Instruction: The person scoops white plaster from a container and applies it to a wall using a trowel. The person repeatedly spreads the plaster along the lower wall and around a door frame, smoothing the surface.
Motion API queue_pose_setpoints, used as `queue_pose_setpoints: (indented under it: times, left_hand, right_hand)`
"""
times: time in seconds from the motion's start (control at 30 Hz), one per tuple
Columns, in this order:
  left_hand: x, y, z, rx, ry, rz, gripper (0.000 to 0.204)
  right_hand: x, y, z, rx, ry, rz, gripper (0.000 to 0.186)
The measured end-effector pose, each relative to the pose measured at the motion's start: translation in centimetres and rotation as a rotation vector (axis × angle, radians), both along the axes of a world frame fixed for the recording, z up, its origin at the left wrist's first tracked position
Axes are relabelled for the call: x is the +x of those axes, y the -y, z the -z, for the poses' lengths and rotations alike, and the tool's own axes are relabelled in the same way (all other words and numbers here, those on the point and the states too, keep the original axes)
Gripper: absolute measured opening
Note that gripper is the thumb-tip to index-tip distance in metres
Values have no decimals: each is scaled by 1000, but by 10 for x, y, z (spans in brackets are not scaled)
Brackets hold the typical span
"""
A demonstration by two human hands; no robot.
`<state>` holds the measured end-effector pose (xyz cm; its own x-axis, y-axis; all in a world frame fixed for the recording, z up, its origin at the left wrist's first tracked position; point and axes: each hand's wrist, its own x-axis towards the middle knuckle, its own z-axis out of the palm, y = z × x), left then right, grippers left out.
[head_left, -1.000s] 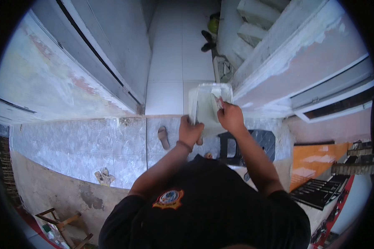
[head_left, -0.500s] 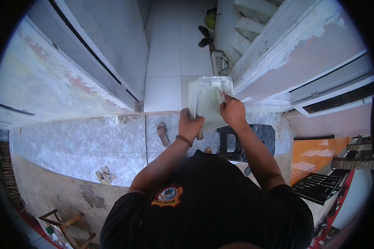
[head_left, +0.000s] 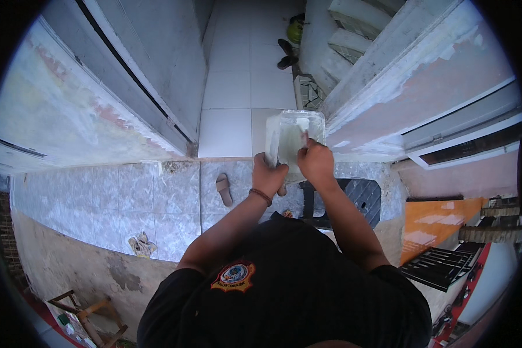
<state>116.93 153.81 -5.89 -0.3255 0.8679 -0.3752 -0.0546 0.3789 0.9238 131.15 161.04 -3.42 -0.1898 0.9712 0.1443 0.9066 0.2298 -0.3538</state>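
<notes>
My left hand (head_left: pixel 267 175) is closed on the near left side of a whitish rectangular plastic tub (head_left: pixel 273 132), its thumb over the edge. The tub is held tilted in front of me, above the floor. Inside it, white paste (head_left: pixel 303 123) coats the far part. Over the tub my right hand (head_left: pixel 316 163) is closed round a small hand tool (head_left: pixel 305 138) with a reddish handle. The tool's working end points into the tub near the paste; its exact kind is too small to make out, and my fingers hide most of the handle.
A black plastic chair (head_left: pixel 359 202) stands below my right forearm. A sandal (head_left: pixel 224 189) and a crumpled wrapper (head_left: pixel 141 244) lie on the grey tiles. Patchy painted walls (head_left: pixel 423 87) flank a white-tiled passage (head_left: pixel 226 87), with dark shoes (head_left: pixel 286 54) farther in. A wooden frame (head_left: pixel 93 316) is at lower left.
My right hand has shifted slightly left and the tool with it, and its wrist has turned. The left hand keeps hold of the tub. The whole view has moved a little.
</notes>
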Motion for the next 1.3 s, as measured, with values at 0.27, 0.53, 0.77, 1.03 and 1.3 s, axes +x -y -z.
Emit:
queue_pose_setpoints:
  times: [0.27,0.53,0.77,1.03,1.3]
  left_hand:
    - [6,-8,17,45,118,-19,60]
    - [8,-9,19,8,100,-1,58]
    - [-1,-14,-3,-31,61,44,53]
    - [5,-17,-12,32,264,78,47]
    - [18,-31,-27,-15,260,193,48]
  right_hand:
    - [2,2,-7,38,62,27,17]
    - [15,1,-8,5,-9,42,22]
    - [62,10,-21,-166,-758,139,24]
    - [85,22,-53,-280,-1247,312,11]
    - [127,19,-66,-382,-1705,270,30]
